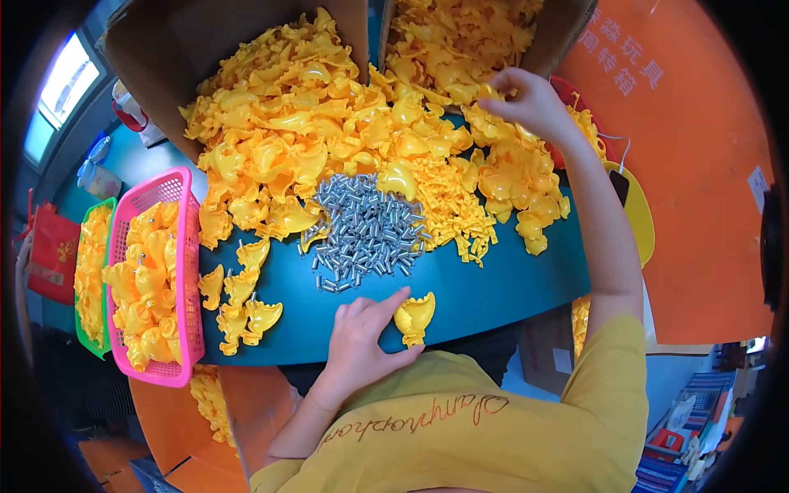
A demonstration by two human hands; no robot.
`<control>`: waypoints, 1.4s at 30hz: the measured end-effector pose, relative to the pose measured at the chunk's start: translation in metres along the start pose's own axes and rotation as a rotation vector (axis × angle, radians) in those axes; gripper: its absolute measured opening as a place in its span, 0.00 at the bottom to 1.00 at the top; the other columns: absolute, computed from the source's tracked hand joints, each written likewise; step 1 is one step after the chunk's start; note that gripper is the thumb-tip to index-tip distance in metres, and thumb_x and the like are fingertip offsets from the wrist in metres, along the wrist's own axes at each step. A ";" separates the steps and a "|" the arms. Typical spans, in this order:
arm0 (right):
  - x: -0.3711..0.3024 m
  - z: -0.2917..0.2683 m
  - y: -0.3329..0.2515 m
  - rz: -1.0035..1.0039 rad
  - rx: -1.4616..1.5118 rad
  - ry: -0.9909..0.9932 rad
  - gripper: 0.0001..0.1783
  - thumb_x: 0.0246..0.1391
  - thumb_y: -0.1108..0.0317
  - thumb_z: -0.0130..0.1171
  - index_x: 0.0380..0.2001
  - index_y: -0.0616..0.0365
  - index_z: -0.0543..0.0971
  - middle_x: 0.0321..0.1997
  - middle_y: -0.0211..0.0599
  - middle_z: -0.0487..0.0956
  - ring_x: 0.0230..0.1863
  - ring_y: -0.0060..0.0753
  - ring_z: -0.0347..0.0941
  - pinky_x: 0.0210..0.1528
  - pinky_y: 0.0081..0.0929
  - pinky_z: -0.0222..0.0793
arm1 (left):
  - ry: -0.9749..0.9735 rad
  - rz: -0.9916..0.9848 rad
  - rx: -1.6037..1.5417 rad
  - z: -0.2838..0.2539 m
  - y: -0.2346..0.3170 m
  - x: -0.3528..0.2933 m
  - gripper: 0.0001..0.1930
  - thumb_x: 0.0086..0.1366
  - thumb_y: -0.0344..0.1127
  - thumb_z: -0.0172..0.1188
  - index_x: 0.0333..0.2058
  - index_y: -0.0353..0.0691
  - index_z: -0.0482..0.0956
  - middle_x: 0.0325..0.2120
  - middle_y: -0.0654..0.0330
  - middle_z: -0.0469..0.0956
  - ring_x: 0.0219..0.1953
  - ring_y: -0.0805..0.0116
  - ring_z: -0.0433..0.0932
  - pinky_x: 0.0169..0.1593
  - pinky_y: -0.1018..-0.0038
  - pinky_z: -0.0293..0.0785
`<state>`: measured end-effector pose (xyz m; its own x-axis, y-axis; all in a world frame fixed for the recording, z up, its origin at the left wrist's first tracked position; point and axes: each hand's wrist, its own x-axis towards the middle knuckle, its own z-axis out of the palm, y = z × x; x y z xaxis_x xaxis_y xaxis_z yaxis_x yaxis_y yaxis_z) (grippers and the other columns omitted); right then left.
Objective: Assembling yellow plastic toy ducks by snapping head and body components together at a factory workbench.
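Observation:
My left hand (355, 341) rests at the near edge of the blue-green table, its thumb and forefinger spread. Between their tips lies a curved yellow plastic shell (416, 317) with a scalloped edge; the fingers are beside it, not closed round it. My right arm stretches far to the right, over the shells. There my right hand (526, 100) pinches a yellow plastic shell (487, 92) between thumb and fingers, at the edge of a big heap of shells (283, 152). Small silver metal cylinders (366, 226) lie piled in the middle, beside a pile of small yellow plastic pieces (452, 205).
Two cardboard boxes (238, 33) spill shells at the back. A pink basket (191, 271) of joined yellow parts and a green basket (99, 345) stand at left. Several shells with metal cylinders (240, 287) lie near the pink basket. An orange panel (699, 205) rises at right.

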<state>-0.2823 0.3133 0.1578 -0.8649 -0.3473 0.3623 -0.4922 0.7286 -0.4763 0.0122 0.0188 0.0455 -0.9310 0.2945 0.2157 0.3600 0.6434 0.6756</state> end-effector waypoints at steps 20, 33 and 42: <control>-0.233 0.074 -0.092 0.306 0.326 -0.037 0.06 0.52 0.76 0.67 0.33 0.59 0.79 0.34 0.32 0.75 0.33 0.26 0.73 0.31 0.22 0.68 | 0.070 -0.028 -0.030 0.006 -0.006 0.004 0.44 0.43 0.39 0.80 0.62 0.42 0.75 0.37 0.63 0.80 0.39 0.63 0.75 0.48 0.68 0.68; -0.225 0.076 -0.100 0.350 0.472 -0.341 0.30 0.45 0.63 0.79 0.52 0.55 0.82 0.56 0.35 0.78 0.38 0.27 0.74 0.38 0.24 0.71 | 0.059 -0.057 -0.082 0.007 -0.007 0.002 0.45 0.41 0.39 0.82 0.62 0.45 0.75 0.36 0.64 0.79 0.39 0.64 0.75 0.48 0.68 0.67; -0.239 0.068 -0.086 0.131 0.375 -0.439 0.44 0.37 0.66 0.82 0.62 0.53 0.77 0.65 0.37 0.76 0.42 0.26 0.71 0.42 0.23 0.68 | 0.042 -0.079 -0.084 0.004 -0.009 0.003 0.44 0.41 0.38 0.81 0.62 0.46 0.76 0.37 0.64 0.79 0.40 0.64 0.75 0.49 0.69 0.67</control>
<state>-0.0399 0.2938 0.0579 -0.8412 -0.5388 -0.0455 -0.3110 0.5510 -0.7744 0.0068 0.0168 0.0369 -0.9585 0.2144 0.1877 0.2810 0.6017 0.7477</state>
